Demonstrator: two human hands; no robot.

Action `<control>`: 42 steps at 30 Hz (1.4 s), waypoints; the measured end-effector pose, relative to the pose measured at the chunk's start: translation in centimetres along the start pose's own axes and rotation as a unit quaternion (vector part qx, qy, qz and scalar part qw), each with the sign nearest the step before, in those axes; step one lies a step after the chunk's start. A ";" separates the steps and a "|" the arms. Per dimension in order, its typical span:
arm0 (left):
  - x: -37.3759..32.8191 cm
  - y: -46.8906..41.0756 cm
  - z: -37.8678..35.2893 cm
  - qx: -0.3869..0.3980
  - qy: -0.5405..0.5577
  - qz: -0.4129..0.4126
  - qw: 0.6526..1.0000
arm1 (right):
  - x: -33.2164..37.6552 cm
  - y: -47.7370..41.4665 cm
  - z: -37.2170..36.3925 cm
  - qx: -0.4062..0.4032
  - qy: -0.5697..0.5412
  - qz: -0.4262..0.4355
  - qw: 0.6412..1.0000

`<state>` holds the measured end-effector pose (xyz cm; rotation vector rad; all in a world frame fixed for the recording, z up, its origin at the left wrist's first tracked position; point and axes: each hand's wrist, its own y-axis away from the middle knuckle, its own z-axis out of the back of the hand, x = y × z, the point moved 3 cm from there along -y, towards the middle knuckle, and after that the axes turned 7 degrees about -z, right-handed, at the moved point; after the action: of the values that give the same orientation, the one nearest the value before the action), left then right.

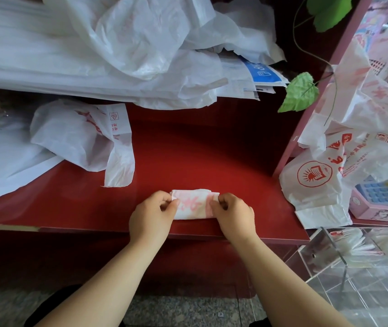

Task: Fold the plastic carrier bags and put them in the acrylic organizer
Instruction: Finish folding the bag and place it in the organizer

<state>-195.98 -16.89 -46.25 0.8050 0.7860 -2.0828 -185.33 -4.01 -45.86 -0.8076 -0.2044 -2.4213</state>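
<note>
Head view shows the job partway through. In the lower middle of the frame, a folded bag (194, 205), white with pink print, lies on the red counter (188, 149) close to its near edge. It is already reduced to a small, thick rectangle. The left hand (151, 217) pinches the packet's left end between thumb and curled fingers, and the right hand (234, 217) pinches its right end the same way. Both hands are grasping the packet. Judging by its compact shape, this bag looks nearly finished, with perhaps one last fold or tuck to make.

The acrylic organizer (322, 253) stands at the lower right of the frame, below counter level. Through its clear walls there appear to be white-and-red folded packets (363, 241), so some bags seem to be stored already, though reflections make a count impossible.

Much remains to be done. A crumpled bag (75, 138) lies at the left of the frame, a loose heap of bags (141, 43) fills the upper middle, and more printed bags (330, 171) spill over at the right. All are unfolded. The packet in hand has yet to go into the organizer.
</note>
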 end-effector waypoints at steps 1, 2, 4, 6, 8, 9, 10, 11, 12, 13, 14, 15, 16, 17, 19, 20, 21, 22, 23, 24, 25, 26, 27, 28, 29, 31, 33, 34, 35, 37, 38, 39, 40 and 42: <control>-0.3 -0.1 0.0 -0.003 -0.018 0.004 1.000 | 0.3 -0.1 -0.1 -0.002 0.005 -0.004 1.000; -0.5 -0.2 -0.1 -0.008 -0.035 0.007 0.999 | 0.6 -0.2 -0.1 -0.006 0.016 -0.011 1.000; -0.6 -0.3 -0.1 -0.012 -0.057 0.007 0.998 | 1.1 -0.5 -0.3 -0.017 0.047 -0.020 0.999; -0.6 -0.3 -0.3 -0.013 -0.075 0.010 0.997 | 1.3 -0.6 -0.4 -0.029 0.076 -0.019 0.997; -0.5 -0.4 -0.4 -0.013 -0.071 0.007 0.997 | 1.7 -0.8 -0.5 -0.041 0.094 -0.011 0.995; -0.6 -0.4 -0.3 -0.018 -0.058 0.003 0.998 | 1.8 -0.9 -0.5 -0.046 0.100 -0.003 0.994; -0.4 -0.3 -0.3 -0.034 -0.048 -0.022 0.998 | 1.9 -1.0 -0.5 -0.047 0.101 0.001 0.994; -0.4 -0.2 -0.4 -0.055 -0.063 -0.078 0.993 | 2.0 -1.0 -0.4 -0.047 0.098 0.006 0.994; -0.5 0.0 -0.6 -0.067 -0.094 -0.148 0.982 | 2.1 -1.0 -0.4 -0.042 0.093 0.006 0.995; -0.6 0.2 -1.0 -0.059 -0.132 -0.216 0.966 | 2.1 -1.0 -0.4 -0.039 0.091 0.005 0.995; -0.7 0.4 -1.5 -0.030 -0.164 -0.277 0.946 | 2.2 -1.0 -0.4 -0.036 0.089 0.001 0.995; -0.7 0.7 -2.0 0.005 -0.187 -0.320 0.929 | 2.2 -1.1 -0.4 -0.037 0.087 -0.002 0.995; -0.7 0.8 -2.3 0.037 -0.205 -0.336 0.919 | 2.3 -1.2 -0.4 -0.037 0.083 -0.008 0.996; -0.6 0.7 -2.5 0.072 -0.223 -0.329 0.915 | 2.2 -1.4 -0.4 -0.036 0.080 -0.017 0.996; -0.9 0.4 -2.4 0.135 -0.242 -0.286 0.917 | 2.2 -1.6 -0.5 -0.021 0.083 -0.041 0.996; -1.1 0.4 -2.3 0.159 -0.237 -0.263 0.922 | 2.2 -1.7 -0.5 -0.011 0.084 -0.048 0.995; -1.3 0.4 -2.4 0.175 -0.237 -0.241 0.925 | 2.3 -1.7 -0.5 -0.007 0.089 -0.053 0.995; -1.2 0.3 -2.6 0.198 -0.247 -0.230 0.920 | 2.5 -1.6 -0.3 -0.010 0.093 -0.056 0.994; -1.0 0.3 -2.7 0.206 -0.263 -0.223 0.916 | 2.4 -1.7 -0.4 -0.020 0.098 -0.049 0.994; -0.8 0.3 -2.7 0.211 -0.275 -0.211 0.914 | 2.3 -1.8 -0.5 -0.029 0.097 -0.043 0.994; -0.9 0.2 -2.7 0.213 -0.290 -0.197 0.912 | 2.1 -1.9 -0.7 -0.041 0.090 -0.036 0.994; -1.1 0.2 -2.7 0.212 -0.298 -0.184 0.912 | 2.2 -1.6 -0.8 -0.054 0.089 -0.020 0.994; -1.1 0.1 -2.8 0.211 -0.301 -0.177 0.913 | 2.3 -1.2 -0.9 -0.089 0.085 0.020 0.992; -1.2 0.1 -2.8 0.215 -0.304 -0.172 0.912 | 2.6 -0.9 -1.0 -0.124 0.087 0.082 0.985; -1.2 0.0 -2.8 0.220 -0.307 -0.165 0.911 | 2.9 -0.5 -1.0 -0.131 0.086 0.141 0.978; -1.0 0.0 -2.9 0.231 -0.318 -0.151 0.907 | 3.0 0.0 -1.7 -0.047 0.126 0.233 0.963; -1.1 0.1 -2.9 0.243 -0.323 -0.143 0.903 | 2.7 0.2 -2.0 0.092 0.159 0.218 0.959; -1.1 0.1 -2.8 0.244 -0.326 -0.142 0.902 | 2.4 -0.1 -2.1 0.132 0.176 0.200 0.955; -1.2 0.1 -2.7 0.245 -0.328 -0.142 0.901 | 2.2 -0.5 -2.2 0.145 0.200 0.183 0.952; -1.3 0.1 -2.7 0.251 -0.321 -0.138 0.903 | 2.1 -1.1 -2.2 0.146 0.217 0.162 0.952; -1.3 0.1 -2.7 0.256 -0.315 -0.133 0.904 | 2.0 -1.4 -2.1 0.151 0.223 0.150 0.951; -1.3 0.1 -2.6 0.262 -0.309 -0.129 0.905 | 1.9 -1.8 -2.0 0.154 0.234 0.137 0.950; -1.4 0.0 -2.6 0.268 -0.304 -0.125 0.906 | 1.5 -2.0 -1.9 0.157 0.245 0.123 0.949; -1.4 -0.1 -2.6 0.273 -0.297 -0.125 0.907 | 1.0 -2.4 -1.6 0.145 0.247 0.105 0.952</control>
<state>-194.60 -14.35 -46.76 0.2954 -0.0438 -2.6281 -188.17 -3.01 -46.45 -0.0765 -0.2542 -2.2344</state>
